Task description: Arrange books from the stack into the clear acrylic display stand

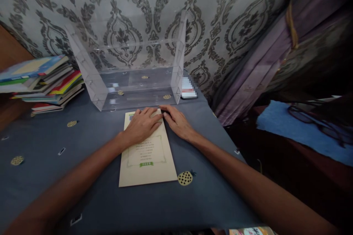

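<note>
A cream book (149, 170) lies flat on the dark blue cloth, its green label and printed lines upside down to me. My left hand (143, 123) rests palm down across the upper part of its cover, fingers stretched out. At the book's far right corner is my right hand (178, 121), its fingers extended and the thumb close to the left fingertips. It touches or nearly touches the corner, and nothing shows in its grasp. Just beyond both hands stands a clear plastic rack (178, 77) with tall side panels.
A leaning pile of books (52, 80) sits at the left. Right of the rack lies a phone-like item (189, 87), partly blurred. Patterned wallpaper rises behind. A purple curtain (256, 58) hangs at right, near glasses (303, 114) on blue fabric (286, 125). A colourful cover (250, 231) shows at the bottom.
</note>
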Demonstrator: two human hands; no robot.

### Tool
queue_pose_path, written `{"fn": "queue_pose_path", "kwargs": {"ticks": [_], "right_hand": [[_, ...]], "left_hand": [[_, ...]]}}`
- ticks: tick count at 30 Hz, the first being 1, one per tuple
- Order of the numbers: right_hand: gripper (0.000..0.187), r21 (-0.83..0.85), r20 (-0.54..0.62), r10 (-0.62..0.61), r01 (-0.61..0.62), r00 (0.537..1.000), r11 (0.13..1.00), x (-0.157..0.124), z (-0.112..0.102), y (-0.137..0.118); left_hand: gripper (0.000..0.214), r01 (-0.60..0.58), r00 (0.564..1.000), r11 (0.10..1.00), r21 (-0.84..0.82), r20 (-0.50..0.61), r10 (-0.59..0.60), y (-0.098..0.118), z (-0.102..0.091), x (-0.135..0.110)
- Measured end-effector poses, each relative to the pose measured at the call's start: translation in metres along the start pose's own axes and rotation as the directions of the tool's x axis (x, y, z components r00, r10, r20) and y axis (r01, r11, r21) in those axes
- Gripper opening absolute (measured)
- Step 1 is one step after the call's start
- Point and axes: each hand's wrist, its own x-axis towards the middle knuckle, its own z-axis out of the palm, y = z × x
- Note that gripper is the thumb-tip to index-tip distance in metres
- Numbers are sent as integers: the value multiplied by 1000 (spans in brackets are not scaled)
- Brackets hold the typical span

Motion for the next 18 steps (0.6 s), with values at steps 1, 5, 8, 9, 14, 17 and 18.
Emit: {"fn": "queue_pose_path", "kwargs": {"ticks": [1,5,8,9,14,17,18], "right_hand": [[37,1,-8,8,-8,1000,1000,0,0,0],[37,17,-33,9,-8,999,1000,-1,0,1],[36,22,-32,12,-11,999,1000,-1,-1,0],[36,21,-28,15,-15,999,1000,-1,-1,0],[36,-2,-11,19,-19,1000,1000,0,-1,-2],[36,-13,-8,4,-4,1000,1000,-1,-2,-3],[37,-14,-9,-1,1,1000,1000,-1,-2,-3]], "left_hand": [[34,2,1000,1000,-5,-4,-2,0,1,0],[36,10,1000,999,-33,-9,-10,-3,4,-2],[37,18,1000,998,-58,-3,-18,-3,4,-3],[37,22,1000,998,-59,0,-22,-3,4,-3],[37,13,1000,999,-44,20,-12,-3,1,-2],[34,-7,999,998,-65,38,9,-4,-2,-1],[33,-15,999,997,-77,47,19,-4,-4,-1]]}}
